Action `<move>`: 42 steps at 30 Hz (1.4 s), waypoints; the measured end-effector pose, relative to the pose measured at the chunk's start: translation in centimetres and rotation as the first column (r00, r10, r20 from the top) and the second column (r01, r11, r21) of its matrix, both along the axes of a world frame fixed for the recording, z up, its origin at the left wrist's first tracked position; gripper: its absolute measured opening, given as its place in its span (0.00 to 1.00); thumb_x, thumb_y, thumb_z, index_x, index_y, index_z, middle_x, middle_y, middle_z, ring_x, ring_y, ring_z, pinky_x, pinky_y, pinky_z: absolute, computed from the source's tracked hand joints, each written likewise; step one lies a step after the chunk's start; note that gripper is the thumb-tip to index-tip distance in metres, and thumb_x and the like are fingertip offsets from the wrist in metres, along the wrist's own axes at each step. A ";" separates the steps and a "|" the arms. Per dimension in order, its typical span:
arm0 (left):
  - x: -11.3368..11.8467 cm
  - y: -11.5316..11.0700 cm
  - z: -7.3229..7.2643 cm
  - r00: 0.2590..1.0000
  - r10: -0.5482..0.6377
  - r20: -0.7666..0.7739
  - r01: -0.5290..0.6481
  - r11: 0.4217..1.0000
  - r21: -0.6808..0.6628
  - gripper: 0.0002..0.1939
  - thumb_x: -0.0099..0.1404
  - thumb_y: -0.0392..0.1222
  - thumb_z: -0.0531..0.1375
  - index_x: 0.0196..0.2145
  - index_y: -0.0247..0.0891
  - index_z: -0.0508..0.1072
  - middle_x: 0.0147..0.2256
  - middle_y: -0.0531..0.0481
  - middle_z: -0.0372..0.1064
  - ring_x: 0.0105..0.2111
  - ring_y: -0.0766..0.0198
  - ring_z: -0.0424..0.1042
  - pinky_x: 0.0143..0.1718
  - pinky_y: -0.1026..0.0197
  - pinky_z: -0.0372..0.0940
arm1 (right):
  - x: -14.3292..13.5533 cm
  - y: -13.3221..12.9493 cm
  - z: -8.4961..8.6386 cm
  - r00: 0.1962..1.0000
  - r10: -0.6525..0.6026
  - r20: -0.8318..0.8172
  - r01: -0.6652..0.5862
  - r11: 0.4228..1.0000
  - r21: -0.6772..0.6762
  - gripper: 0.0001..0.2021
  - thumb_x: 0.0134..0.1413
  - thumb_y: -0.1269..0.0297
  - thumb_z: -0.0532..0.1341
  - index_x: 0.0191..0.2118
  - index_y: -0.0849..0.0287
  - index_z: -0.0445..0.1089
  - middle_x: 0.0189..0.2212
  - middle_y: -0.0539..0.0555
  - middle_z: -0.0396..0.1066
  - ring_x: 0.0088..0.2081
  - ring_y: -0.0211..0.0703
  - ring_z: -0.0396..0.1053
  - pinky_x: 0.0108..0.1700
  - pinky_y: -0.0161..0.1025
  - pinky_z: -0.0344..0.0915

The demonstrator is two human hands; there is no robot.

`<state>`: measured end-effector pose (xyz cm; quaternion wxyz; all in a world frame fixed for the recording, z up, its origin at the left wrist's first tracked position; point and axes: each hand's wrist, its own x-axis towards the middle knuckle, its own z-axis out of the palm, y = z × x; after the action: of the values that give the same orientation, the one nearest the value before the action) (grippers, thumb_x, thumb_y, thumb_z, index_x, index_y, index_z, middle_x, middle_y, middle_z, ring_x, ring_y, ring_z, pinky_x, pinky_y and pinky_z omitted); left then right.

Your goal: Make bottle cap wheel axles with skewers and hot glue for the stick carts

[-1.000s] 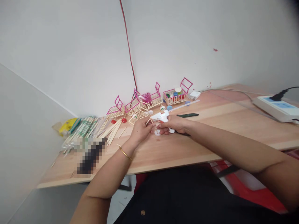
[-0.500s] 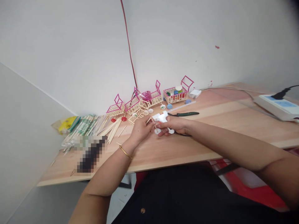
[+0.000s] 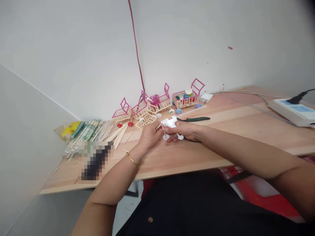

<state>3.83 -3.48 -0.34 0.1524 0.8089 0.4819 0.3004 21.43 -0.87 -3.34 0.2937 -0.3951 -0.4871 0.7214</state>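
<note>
White glue gun (image 3: 173, 121) fills the right hand (image 3: 185, 130); the left hand (image 3: 149, 136) pinches a stick (image 3: 162, 126) close by, presumably for steadiness, a disc (image 3: 166, 137) at its lower end (joined or not, I cannot tell). Baskets (image 3: 122, 114) stand by the wall (image 3: 98, 59), probably sparing room.

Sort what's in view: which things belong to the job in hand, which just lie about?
In use:
white glue gun, in right hand
pale stick piece, in left hand
white disc between them

Seemingly lying about:
green-handled tool
red caps
yellow packet
</note>
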 end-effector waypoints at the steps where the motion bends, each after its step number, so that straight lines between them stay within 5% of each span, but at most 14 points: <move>1: 0.0 0.0 0.0 1.000 0.002 -0.001 -0.002 1.000 -0.002 0.08 0.60 0.39 0.58 0.25 0.36 0.69 0.21 0.55 0.64 0.25 0.68 0.63 0.28 0.66 0.55 | 0.0 0.0 -0.1 1.000 0.002 0.000 -0.002 1.000 -0.002 0.12 0.44 0.71 0.68 0.35 0.62 0.67 0.30 0.55 0.76 0.27 0.46 0.76 0.17 0.28 0.65; 20: 0.4 0.1 -0.7 0.988 0.029 -0.149 -0.015 0.995 0.097 0.08 0.63 0.40 0.55 0.28 0.37 0.71 0.24 0.52 0.68 0.26 0.66 0.64 0.29 0.64 0.53 | 0.0 0.2 -0.4 1.000 0.018 -0.003 -0.018 1.000 0.023 0.16 0.42 0.67 0.71 0.36 0.63 0.67 0.30 0.55 0.75 0.27 0.44 0.76 0.16 0.27 0.63; 32: 0.4 0.4 -1.5 0.992 0.042 -0.120 -0.027 0.992 0.123 0.08 0.63 0.40 0.55 0.29 0.36 0.72 0.24 0.52 0.67 0.25 0.67 0.62 0.28 0.65 0.53 | 0.5 0.7 -0.4 1.000 0.015 -0.004 -0.015 0.999 0.039 0.19 0.38 0.64 0.73 0.37 0.63 0.68 0.31 0.56 0.76 0.26 0.42 0.75 0.14 0.25 0.57; 42: 0.3 0.2 -1.3 0.998 0.012 -0.059 -0.006 0.995 0.098 0.07 0.62 0.39 0.57 0.32 0.36 0.74 0.24 0.53 0.69 0.26 0.68 0.64 0.30 0.66 0.56 | 1.5 1.3 1.2 0.993 -0.101 -0.067 0.104 0.994 0.041 0.16 0.39 0.68 0.71 0.35 0.64 0.68 0.37 0.60 0.76 0.26 0.37 0.73 0.16 0.26 0.59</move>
<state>4.18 -3.24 -1.60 0.0967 0.8218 0.4746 0.3000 22.92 0.40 -2.15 0.3548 -0.3892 -0.4723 0.7068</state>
